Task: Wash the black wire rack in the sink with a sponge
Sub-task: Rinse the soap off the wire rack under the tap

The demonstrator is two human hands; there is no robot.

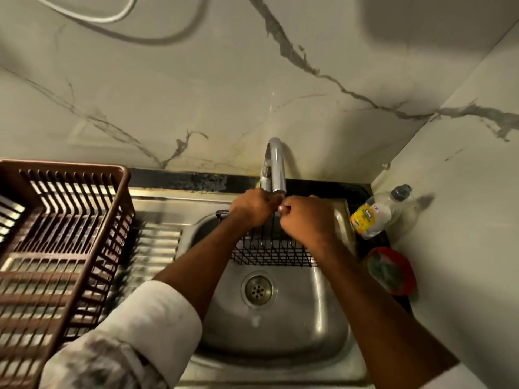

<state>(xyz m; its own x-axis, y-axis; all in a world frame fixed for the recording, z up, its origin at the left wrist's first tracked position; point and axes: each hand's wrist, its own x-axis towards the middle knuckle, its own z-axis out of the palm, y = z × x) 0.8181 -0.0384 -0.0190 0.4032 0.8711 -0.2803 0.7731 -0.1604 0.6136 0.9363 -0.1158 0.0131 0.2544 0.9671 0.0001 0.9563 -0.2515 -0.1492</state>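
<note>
The black wire rack (271, 252) stands tilted in the steel sink (283, 335), its upper rim under the faucet spout (276, 167). My left hand (251, 206) is closed around the rack's top edge on the left. Close beside it, my right hand (304, 220) is fisted on the same top edge, and the two hands almost touch. The hands hide most of the rim; only a corner of it (222, 213) shows to the left. No sponge is visible in either hand. I cannot tell whether water is running.
A brown plastic dish basket (56, 248) sits on the ribbed drainboard (157, 248) at the left. At the right stand a dish soap bottle (373, 217) and a red bowl (391, 272) holding a greenish scrubber. Marble walls close in behind and to the right.
</note>
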